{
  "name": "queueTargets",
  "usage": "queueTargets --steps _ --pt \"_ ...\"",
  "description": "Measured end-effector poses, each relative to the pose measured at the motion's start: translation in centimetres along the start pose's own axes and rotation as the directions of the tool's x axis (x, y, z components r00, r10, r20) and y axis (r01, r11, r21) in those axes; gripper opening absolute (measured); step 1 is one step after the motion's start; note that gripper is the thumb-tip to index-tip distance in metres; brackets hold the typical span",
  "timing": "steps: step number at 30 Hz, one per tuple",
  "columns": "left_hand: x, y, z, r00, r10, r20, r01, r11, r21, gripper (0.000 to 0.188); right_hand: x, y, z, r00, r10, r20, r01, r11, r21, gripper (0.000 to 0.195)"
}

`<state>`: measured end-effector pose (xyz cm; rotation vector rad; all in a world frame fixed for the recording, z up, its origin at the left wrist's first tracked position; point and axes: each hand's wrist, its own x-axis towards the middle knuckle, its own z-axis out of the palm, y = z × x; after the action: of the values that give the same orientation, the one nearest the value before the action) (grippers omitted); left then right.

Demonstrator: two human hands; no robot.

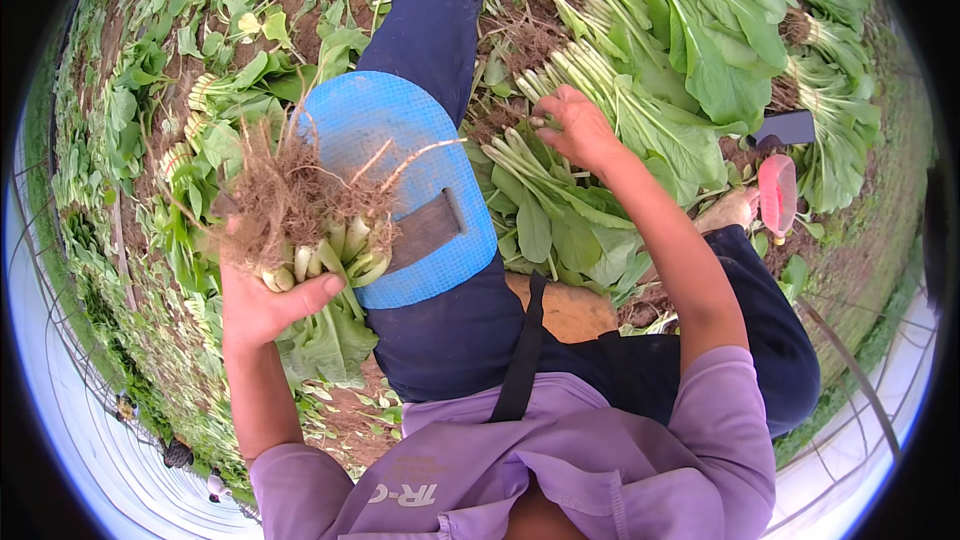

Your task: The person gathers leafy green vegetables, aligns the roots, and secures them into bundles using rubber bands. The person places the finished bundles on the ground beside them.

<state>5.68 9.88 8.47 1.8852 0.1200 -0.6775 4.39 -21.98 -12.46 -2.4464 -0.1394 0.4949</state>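
Observation:
My left hand (274, 300) grips a bunch of leafy greens (352, 247) by the pale stems, with brown, hairy roots pointing up and the leaves hanging below. Behind the bunch, a blue foam pad (442, 255) with a dark elastic strap lies over my thigh. My right hand (571, 127) has its fingers curled over the stem ends of a pile of long-stemmed greens (630, 101); whether it grasps a stem cannot be told. Just below that hand lie more loose greens (555, 210).
Banded bundles (176, 161) of greens lie at the left. A dark phone (784, 127) and a pink plastic container (777, 195) lie at the right, beside rooted greens (832, 135). My bare foot (731, 211) is near the container. Distant people appear at the lower left.

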Motion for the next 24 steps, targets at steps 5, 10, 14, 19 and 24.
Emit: queueTargets --steps 5,10,14,19,24 --pt "0.7 0.2 0.9 0.993 0.105 0.052 -0.104 0.995 -0.008 0.071 -3.5 -2.0 -8.3 0.998 0.046 -0.038 -0.034 0.961 0.276 0.024" --pt "0.4 0.7 2.3 0.985 0.163 0.049 -0.159 0.985 -0.068 0.078 -8.5 -6.0 -17.7 0.964 0.225 -0.142 -0.035 0.637 0.770 0.030" --pt "0.4 0.9 3.0 0.974 0.213 0.079 -0.212 0.977 -0.021 0.077 -11.8 -10.2 -18.0 0.993 0.089 -0.084 0.058 0.266 0.962 0.029" --pt "0.9 -0.1 3.3 0.959 0.271 0.082 -0.280 0.951 0.128 0.081 -12.6 -16.1 -11.6 0.995 -0.048 0.085 -0.084 0.031 0.996 0.036" --pt "0.5 0.0 3.2 0.960 0.261 0.103 -0.269 0.961 0.071 0.080 -10.3 -19.4 -4.7 0.991 0.066 -0.117 0.099 0.224 0.969 0.031"
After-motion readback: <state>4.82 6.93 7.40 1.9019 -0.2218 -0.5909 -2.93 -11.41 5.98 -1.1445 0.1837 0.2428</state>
